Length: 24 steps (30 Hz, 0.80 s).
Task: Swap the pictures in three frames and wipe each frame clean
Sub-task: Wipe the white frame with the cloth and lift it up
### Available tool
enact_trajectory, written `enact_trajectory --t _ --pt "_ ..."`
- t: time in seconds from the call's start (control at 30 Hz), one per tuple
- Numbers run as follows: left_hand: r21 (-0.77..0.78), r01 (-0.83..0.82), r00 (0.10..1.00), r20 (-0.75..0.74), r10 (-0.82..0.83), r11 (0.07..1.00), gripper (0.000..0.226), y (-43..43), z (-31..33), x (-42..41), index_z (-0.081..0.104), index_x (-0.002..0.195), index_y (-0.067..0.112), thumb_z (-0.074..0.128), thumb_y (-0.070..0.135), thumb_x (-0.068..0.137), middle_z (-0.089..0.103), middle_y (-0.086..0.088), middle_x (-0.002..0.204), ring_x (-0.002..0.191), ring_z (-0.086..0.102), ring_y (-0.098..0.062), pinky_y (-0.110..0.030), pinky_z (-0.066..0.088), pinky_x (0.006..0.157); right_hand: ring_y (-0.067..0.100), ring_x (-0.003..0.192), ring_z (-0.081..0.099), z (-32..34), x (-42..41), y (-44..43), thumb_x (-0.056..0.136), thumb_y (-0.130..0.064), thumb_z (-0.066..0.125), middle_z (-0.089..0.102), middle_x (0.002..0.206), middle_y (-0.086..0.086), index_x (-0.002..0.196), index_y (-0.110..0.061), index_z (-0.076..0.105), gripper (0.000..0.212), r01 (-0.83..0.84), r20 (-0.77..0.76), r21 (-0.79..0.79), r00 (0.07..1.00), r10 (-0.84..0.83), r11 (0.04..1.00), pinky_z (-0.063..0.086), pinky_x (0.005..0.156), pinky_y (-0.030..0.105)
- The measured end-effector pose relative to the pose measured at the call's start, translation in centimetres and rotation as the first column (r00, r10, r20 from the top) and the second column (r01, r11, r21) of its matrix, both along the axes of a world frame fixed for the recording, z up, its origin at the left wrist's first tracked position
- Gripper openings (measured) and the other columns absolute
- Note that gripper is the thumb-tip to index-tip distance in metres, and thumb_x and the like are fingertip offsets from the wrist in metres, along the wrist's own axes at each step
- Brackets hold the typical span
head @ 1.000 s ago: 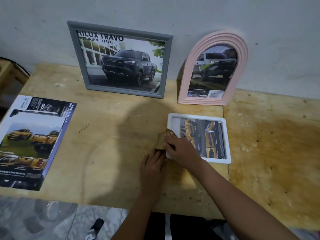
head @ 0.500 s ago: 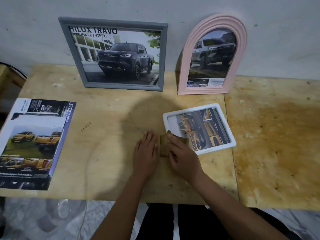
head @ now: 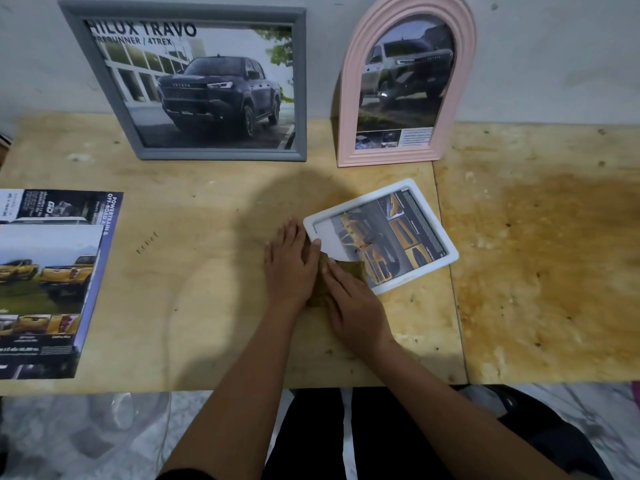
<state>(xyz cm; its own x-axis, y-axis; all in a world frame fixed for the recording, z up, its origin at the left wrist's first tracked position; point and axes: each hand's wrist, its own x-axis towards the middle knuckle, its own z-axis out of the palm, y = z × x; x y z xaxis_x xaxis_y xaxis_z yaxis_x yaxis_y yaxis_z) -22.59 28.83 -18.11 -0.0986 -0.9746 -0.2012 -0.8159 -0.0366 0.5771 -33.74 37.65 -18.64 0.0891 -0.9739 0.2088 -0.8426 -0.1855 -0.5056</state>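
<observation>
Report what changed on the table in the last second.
The white frame turned counterclockwise and now lies askew. The cloth slid to its near-left corner, partly onto the table; the left hand joined the right hand pressing it flat. Grey frame, pink frame and brochure stayed put.

The small frame (head: 384, 233) lies before arched frame (head: 388, 158), wide frame (head: 221, 154) behind-left, both seemingly against wall (head: 554, 64).

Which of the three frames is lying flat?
The white frame lies flat on the table; the grey frame and pink arched frame stand against the wall.
</observation>
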Motion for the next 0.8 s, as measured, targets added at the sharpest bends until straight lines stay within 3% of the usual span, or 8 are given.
enact_trajectory --t 0.23,0.47,0.67,0.8 --pt "0.001 -0.008 1.0 0.016 0.008 1.0 0.056 0.1 0.2 -0.3 0.016 0.149 0.022 0.033 0.041 0.099 0.009 0.007 0.158 0.146 0.003 -0.01 -0.035 -0.002 0.118 0.012 0.122 0.053 0.4 -2.3 2.2 0.09 -0.018 0.052 0.056 0.135 0.001 0.122 -0.012 0.063 0.034 -0.061 -0.001 -0.013 0.998 0.061 0.998 0.038 0.104 0.029" --pt "-0.053 -0.01 0.997 0.08 0.015 0.999 0.057 0.5 -0.2 -0.3 0.014 0.149 0.024 0.033 0.041 0.099 0.008 0.009 0.158 0.145 0.003 -0.009 -0.034 -0.003 0.118 0.009 0.119 0.054 1.2 -6.6 2.9 0.087 -0.014 0.057 0.065 0.122 -0.003 0.115 -0.016 0.067 0.03 -0.146 -0.032 -0.039 0.989 0.144 0.989 0.035 0.107 0.031" --pt "-0.053 -0.003 0.996 0.092 0.008 0.999 0.059 0.6 -0.5 -0.4 0.015 0.149 0.024 0.028 0.046 0.096 0.009 0.01 0.158 0.145 0.002 -0.007 -0.034 -0.004 0.118 0.006 0.118 0.052 1.4 -10.3 2.6 0.083 -0.01 0.053 0.066 0.119 -0.005 0.111 -0.02 0.067 0.033 0.005 -0.113 -0.004 0.994 -0.006 1.0 0.026 0.111 0.026" --pt "-0.048 0.006 0.996 0.091 -0.001 0.999 0.065 0.5 -0.6 -0.4 0.014 0.149 0.025 0.02 0.051 0.09 0.008 0.011 0.158 0.145 0.002 -0.005 -0.034 -0.004 0.118 0.002 0.12 0.05 1.4 -13.7 2.3 0.083 -0.01 0.054 0.065 0.122 -0.001 0.113 -0.019 0.067 0.034 0.234 -0.076 0.017 0.97 -0.232 0.972 0.026 0.11 0.028"
